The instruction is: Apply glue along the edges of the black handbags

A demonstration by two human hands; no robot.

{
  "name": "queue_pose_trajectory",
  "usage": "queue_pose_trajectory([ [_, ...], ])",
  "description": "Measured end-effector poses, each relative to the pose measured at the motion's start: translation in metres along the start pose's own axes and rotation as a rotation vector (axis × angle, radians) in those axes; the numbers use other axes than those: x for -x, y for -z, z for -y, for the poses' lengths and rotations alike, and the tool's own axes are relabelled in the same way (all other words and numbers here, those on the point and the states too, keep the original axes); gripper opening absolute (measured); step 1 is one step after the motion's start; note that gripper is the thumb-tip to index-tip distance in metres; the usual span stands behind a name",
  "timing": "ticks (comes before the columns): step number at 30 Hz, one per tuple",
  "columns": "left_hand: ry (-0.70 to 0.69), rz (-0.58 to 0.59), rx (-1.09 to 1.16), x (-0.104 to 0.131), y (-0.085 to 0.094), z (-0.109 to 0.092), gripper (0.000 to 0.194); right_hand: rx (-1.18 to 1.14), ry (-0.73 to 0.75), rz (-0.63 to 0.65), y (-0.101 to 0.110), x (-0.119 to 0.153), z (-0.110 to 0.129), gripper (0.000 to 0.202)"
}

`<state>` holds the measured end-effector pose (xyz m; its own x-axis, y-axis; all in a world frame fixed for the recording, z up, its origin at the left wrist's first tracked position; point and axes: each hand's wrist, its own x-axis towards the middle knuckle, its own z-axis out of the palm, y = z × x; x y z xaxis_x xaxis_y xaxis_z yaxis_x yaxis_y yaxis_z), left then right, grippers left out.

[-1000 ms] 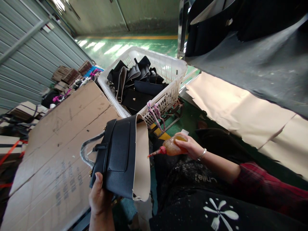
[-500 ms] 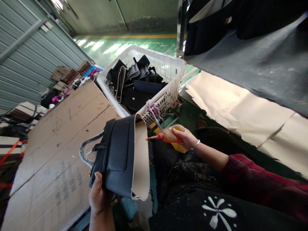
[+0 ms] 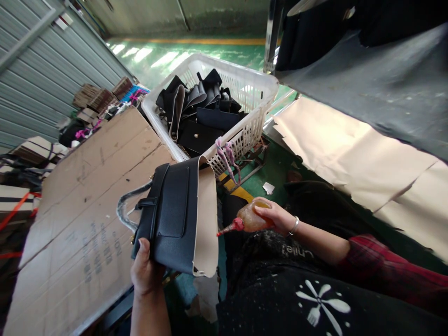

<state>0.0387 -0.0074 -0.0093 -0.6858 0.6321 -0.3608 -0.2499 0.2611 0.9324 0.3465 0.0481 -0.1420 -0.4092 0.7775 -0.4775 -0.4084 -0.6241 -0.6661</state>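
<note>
My left hand (image 3: 147, 268) grips a black handbag (image 3: 171, 200) near its handle end, thumb on the outside. The bag lies sideways, its beige-lined open edge (image 3: 206, 224) turned toward my right hand. A wrapped handle (image 3: 126, 207) loops out on the left. In my right hand (image 3: 275, 213) is a squeeze bottle (image 3: 252, 215) of amber liquid, likely glue, with a red-smeared nozzle. Its tip points left, at the edge of the beige lining; whether it touches cannot be told. Fingers wrap around the bottle's rear end.
Flattened cardboard (image 3: 84, 205) covers the surface at left. Behind the bag stands a white plastic basket (image 3: 269, 86) holding several black bag pieces (image 3: 217, 119). At right, beige sheet material (image 3: 350, 149) lies below a grey-covered shelf (image 3: 378, 79) with black pieces.
My right hand and the bottle have moved down along the lining's edge, toward the bag's near corner. The left hand keeps its grip on the bag. The view has shifted slightly.
</note>
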Motion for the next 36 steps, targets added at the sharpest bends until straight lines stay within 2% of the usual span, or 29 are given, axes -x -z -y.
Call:
queue_pose_trajectory([
  [5,-0.055,0.044,0.033,0.001,-0.002,0.000,0.056,-0.016,0.085,-0.082,-0.001,-0.003,0.004,0.056],
  [10,-0.049,0.027,0.035,0.003,-0.003,0.000,0.053,0.001,0.111,-0.137,-0.002,-0.009,0.014,0.055],
  [13,-0.051,0.066,0.042,0.003,-0.005,0.000,0.055,0.017,0.098,-0.109,-0.003,-0.004,0.011,0.055],
  [19,-0.056,0.054,0.083,0.006,-0.008,0.000,0.052,0.030,0.004,-0.014,-0.005,0.016,0.005,0.055],
  [25,-0.073,0.072,0.120,0.006,-0.009,0.001,0.049,-0.033,0.087,-0.085,-0.006,0.006,0.012,0.056],
  [29,-0.083,0.058,0.141,0.008,-0.011,0.001,0.050,0.003,0.068,-0.101,-0.007,-0.003,0.015,0.057],
  [36,-0.059,0.049,0.163,0.011,-0.016,0.000,0.058,-0.004,0.010,-0.054,-0.009,0.016,0.004,0.056],
])
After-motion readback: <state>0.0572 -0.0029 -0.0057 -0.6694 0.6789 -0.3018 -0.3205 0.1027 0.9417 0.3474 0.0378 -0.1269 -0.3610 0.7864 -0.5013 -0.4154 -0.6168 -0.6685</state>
